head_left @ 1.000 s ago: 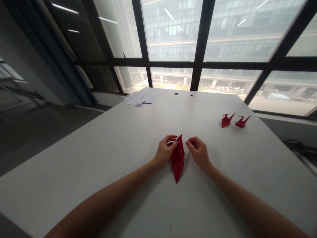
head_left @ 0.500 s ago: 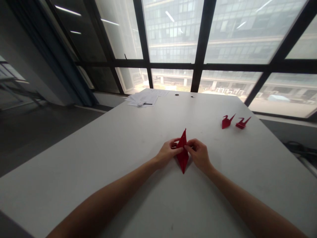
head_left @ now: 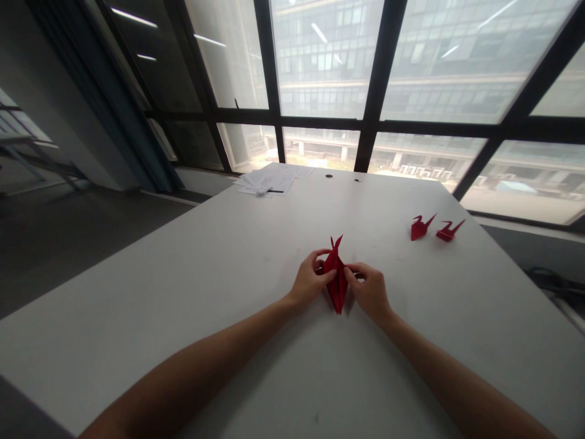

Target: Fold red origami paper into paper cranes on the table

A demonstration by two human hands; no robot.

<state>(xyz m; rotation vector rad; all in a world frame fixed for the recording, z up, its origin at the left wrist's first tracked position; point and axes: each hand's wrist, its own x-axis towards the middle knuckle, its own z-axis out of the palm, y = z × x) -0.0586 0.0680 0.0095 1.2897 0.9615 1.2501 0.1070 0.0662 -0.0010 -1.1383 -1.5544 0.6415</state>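
Note:
A narrow piece of folded red paper [head_left: 337, 277] stands on its lower tip on the white table [head_left: 192, 292], with two thin points at its top. My left hand [head_left: 311, 281] pinches its left side between thumb and fingers. From the right, my right hand [head_left: 369, 289] pinches the other side. The two hands almost meet at the paper's middle.
Two finished red paper cranes [head_left: 420, 227] [head_left: 448, 231] sit side by side at the right of the table. A loose stack of white sheets [head_left: 266, 181] lies at the far end, with two small dark round things [head_left: 329, 175] beyond it. Large windows run behind the table.
A second ago only my left hand held the paper, which lay long and low. My right hand has closed in on it, and the paper now stands more upright with its top split.

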